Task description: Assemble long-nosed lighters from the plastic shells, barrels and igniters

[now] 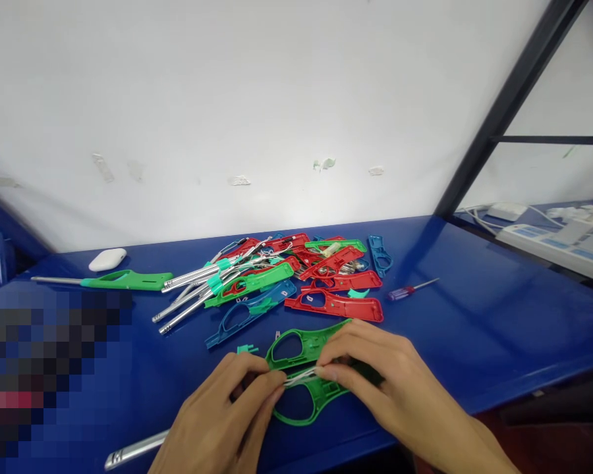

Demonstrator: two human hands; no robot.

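Observation:
White wires point(301, 376) stretch between my two hands. My left hand point(227, 408) is closed, its thumb and fingertips pinching one end of them. At the other end my right hand point(390, 382) pinches the wires between thumb and fingers. Beneath them lies a green lighter casing half point(296, 421) with a looped trigger opening. Just behind it is a second green casing half point(309, 345), partly covered by my right hand. A silver metal tube point(136, 449) sticks out to the left from under my left hand; its other end is hidden. A small teal part point(248, 349) lies beyond my left fingers.
Behind my hands is a pile of red casing halves point(340, 305), a blue casing half point(250, 313) and several silver tubes point(182, 320). A whole green lighter point(128, 280) and a white case point(107, 259) lie left. To the right are a screwdriver point(410, 289) and power strip point(558, 247).

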